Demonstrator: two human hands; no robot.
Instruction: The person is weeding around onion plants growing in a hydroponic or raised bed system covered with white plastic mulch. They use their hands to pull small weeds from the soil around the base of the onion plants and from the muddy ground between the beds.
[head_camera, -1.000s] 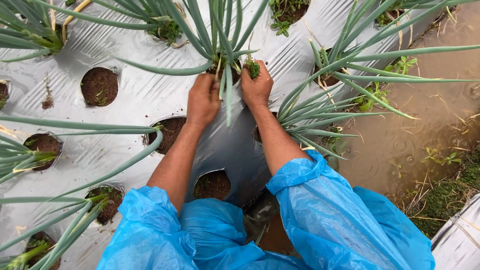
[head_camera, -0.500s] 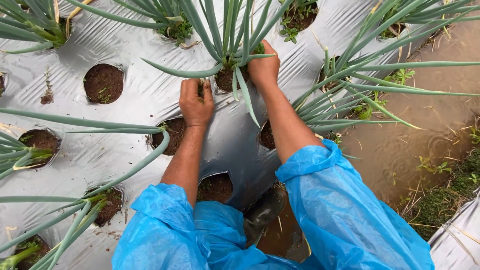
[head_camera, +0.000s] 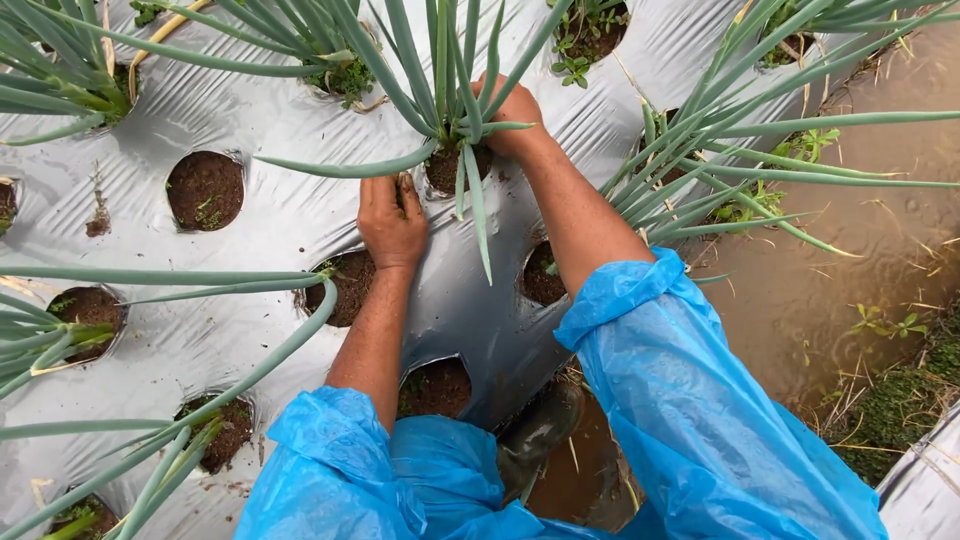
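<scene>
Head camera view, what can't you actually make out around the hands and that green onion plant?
- Right hand fingers: behind the onion leaves.
- Plant base in its hole: screened by leaves and hand.
- Left hand palm: faces the plastic mulch.
- Leaf tips: cut by the top edge.

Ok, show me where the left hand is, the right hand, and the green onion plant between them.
left hand (head_camera: 392, 222), head view, on the back of the hand.
right hand (head_camera: 515, 118), head view, on the back of the hand.
green onion plant (head_camera: 445, 110), head view, on the bunched leaves above its base.
</scene>
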